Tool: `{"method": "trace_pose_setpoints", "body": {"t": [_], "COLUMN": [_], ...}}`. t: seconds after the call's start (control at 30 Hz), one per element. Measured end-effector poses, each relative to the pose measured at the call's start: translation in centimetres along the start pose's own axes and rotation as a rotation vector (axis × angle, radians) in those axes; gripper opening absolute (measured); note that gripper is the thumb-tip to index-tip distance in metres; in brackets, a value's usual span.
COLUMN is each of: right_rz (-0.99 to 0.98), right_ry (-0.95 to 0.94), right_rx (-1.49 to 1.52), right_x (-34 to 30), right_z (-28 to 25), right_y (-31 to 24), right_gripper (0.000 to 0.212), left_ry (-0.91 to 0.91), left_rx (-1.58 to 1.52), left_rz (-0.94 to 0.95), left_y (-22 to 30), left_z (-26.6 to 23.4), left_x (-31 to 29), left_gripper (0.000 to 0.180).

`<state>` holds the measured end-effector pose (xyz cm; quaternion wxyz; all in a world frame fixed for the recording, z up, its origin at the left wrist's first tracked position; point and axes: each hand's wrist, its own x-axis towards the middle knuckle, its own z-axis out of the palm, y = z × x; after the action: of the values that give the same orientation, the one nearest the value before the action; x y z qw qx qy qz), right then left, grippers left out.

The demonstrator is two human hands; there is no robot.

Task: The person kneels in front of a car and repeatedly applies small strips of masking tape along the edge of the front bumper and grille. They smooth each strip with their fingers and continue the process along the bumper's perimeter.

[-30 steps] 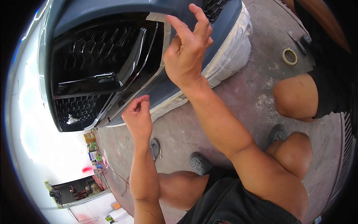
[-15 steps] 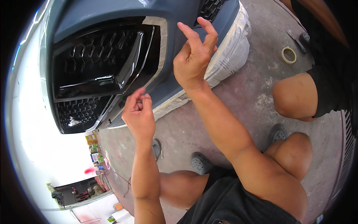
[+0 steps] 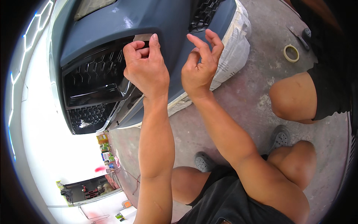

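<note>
My left hand (image 3: pixel 147 71) is raised at the upper right corner of a glossy black grille (image 3: pixel 93 67), its thumb straight up and its fingers half curled. No object shows between that thumb and those fingers. Just behind them lies a pale masking tape strip (image 3: pixel 141 37) on the grille's border; the hand hides more of it, and I cannot tell whether they touch. To the right, my right hand (image 3: pixel 200 69) is in front of the blue-grey bumper (image 3: pixel 171 41), index and middle fingers bent and apart, nothing visible in them.
White masking sheet (image 3: pixel 235 48) skirts the bumper's edge. On the concrete floor at right lie a tape roll (image 3: pixel 291 53) and a knife-like tool (image 3: pixel 300 39). Another person's knee (image 3: pixel 292 97) is close by. Several containers (image 3: pixel 104 149) stand by the white wall at left.
My left hand has risen from the grille's lower right side to its upper right corner. My right hand has shifted slightly right and down. The view has turned a little.
</note>
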<state>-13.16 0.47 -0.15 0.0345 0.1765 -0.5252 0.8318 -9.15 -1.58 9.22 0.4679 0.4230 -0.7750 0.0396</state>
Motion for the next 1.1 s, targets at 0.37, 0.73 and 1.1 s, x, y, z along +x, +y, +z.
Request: {"method": "trace_pose_setpoints", "body": {"t": [0.37,0.73,1.1], "right_rz": [0.027,0.022,0.008], "right_ry": [0.015,0.009,0.061], "right_rx": [-0.039,-0.041,0.005], "right_x": [1.6,2.3,3.2], "right_z": [-0.8,-1.8,-2.2], "right_y": [-0.4,-0.5,0.0], "right_gripper": [0.044,0.041,0.044], "left_ry": [0.023,-0.199,-0.311], "left_rx": [0.051,0.897,1.02], "left_rz": [0.112,0.891,1.055], "left_y": [-1.0,-3.8,-5.4], "left_z": [0.4,-3.6,-5.7], "left_x": [-0.4,0.8,3.5], "left_gripper": [0.016,0.07,0.061]}}
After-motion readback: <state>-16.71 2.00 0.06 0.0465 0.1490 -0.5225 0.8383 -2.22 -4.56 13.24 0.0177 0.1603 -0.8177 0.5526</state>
